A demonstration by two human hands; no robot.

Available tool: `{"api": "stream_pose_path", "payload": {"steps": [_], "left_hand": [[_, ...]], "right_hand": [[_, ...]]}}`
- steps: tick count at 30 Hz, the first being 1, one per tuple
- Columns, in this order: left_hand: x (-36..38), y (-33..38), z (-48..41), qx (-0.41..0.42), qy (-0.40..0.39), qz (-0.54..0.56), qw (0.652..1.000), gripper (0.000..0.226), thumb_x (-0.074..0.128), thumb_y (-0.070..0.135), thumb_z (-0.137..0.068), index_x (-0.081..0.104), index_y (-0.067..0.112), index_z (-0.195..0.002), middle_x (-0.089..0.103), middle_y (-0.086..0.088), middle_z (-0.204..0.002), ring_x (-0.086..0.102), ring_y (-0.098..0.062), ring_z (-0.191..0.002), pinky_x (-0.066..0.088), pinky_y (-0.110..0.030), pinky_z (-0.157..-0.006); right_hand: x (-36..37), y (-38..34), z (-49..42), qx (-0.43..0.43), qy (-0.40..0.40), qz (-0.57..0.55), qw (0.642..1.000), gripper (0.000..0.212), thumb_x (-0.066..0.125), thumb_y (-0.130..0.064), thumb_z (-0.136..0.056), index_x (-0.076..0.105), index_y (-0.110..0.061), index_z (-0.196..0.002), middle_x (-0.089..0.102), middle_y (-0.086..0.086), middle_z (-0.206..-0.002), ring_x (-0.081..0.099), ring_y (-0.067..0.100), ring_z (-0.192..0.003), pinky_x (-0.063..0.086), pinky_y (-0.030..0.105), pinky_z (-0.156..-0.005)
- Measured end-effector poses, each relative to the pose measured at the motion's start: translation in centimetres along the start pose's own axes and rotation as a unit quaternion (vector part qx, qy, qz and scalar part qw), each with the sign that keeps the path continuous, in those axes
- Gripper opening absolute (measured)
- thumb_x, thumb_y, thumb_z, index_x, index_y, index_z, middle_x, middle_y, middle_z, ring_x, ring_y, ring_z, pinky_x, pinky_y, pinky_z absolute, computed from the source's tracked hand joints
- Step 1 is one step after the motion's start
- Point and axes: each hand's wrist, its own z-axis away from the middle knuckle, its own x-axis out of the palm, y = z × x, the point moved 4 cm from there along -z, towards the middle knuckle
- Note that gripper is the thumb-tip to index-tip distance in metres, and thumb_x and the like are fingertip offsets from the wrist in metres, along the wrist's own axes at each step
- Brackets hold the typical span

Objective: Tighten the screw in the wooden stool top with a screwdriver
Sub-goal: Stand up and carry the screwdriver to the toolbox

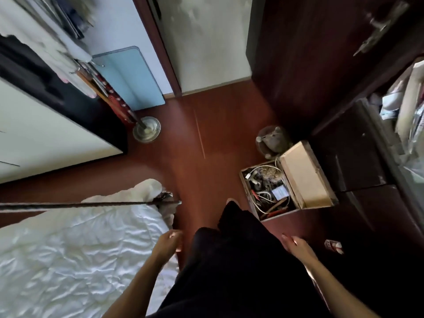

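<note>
I stand on a red-brown floor and look down at my dark clothing. My left hand [168, 243] hangs low at the left with loosely curled fingers and holds nothing. My right hand [296, 245] hangs at the right with relaxed fingers, also empty. An open wooden toolbox [305, 177] sits on the floor ahead and to the right, full of wires and tools; its lid is tipped back. No single screwdriver stands out in the clutter. A small round stool [271, 141] lies just beyond the box by the dark cabinet.
A bed with a white quilt [80, 249] fills the lower left. A thin dark rod [91, 204] crosses above it. A floor stand with a round metal base [146, 129] is at the left. Dark cabinets [355, 157] line the right. A small can [333, 246] lies on the floor.
</note>
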Motion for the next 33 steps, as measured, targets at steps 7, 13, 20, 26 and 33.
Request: {"api": "stream_pose_path", "payload": {"steps": [7,13,20,26,33], "left_hand": [[-5.3,4.7,-6.2,-0.051,-0.01,-0.064,0.997,0.019,0.055,0.014,-0.104,0.066,0.005,-0.092,0.064,-0.011,-0.071,0.055,-0.016,-0.057,0.04,-0.019,-0.048],[-8.3,13.4,-14.3,-0.009,-0.071,-0.197,0.978,0.035,0.052,0.009,-0.103,0.056,0.011,-0.068,0.054,0.0,-0.055,0.049,-0.013,-0.051,0.037,-0.019,-0.046],[-8.5,28.9,-23.5,0.074,-0.167,-0.391,0.902,0.032,0.048,0.002,-0.103,0.055,0.004,-0.072,0.051,-0.01,-0.061,0.047,-0.017,-0.05,0.035,-0.027,-0.052],[-1.9,39.2,-24.4,0.188,-0.228,-0.484,0.824,0.025,0.057,0.017,-0.103,0.068,0.013,-0.081,0.068,-0.003,-0.074,0.062,-0.019,-0.068,0.05,-0.038,-0.068],[7.3,41.1,-22.9,0.225,-0.303,-0.56,0.738,0.009,0.057,0.008,-0.102,0.065,0.007,-0.1,0.062,-0.011,-0.078,0.058,-0.025,-0.07,0.052,-0.037,-0.067]], "right_hand": [[-1.5,-16.5,-4.7,-0.058,0.014,-0.054,0.997,0.042,0.054,-0.042,-0.113,0.066,-0.011,-0.14,0.071,0.006,-0.103,0.07,0.026,-0.098,0.055,0.039,-0.085],[-1.7,-24.4,-7.0,-0.061,0.075,-0.107,0.989,0.041,0.056,-0.05,-0.11,0.07,-0.021,-0.136,0.073,-0.008,-0.095,0.066,0.005,-0.081,0.049,0.028,-0.069],[2.1,-22.4,-3.3,0.07,0.188,-0.305,0.931,0.033,0.057,-0.043,-0.111,0.063,-0.028,-0.081,0.067,0.0,-0.073,0.067,0.02,-0.071,0.051,0.029,-0.062],[11.0,-18.2,1.7,0.222,0.204,-0.41,0.861,0.045,0.052,-0.045,-0.113,0.066,-0.016,-0.081,0.074,0.011,-0.074,0.071,0.031,-0.071,0.061,0.047,-0.081],[17.4,-16.9,3.4,0.292,0.226,-0.509,0.777,0.037,0.06,-0.039,-0.11,0.066,-0.01,-0.088,0.074,0.009,-0.073,0.072,0.036,-0.074,0.062,0.052,-0.086]]}}
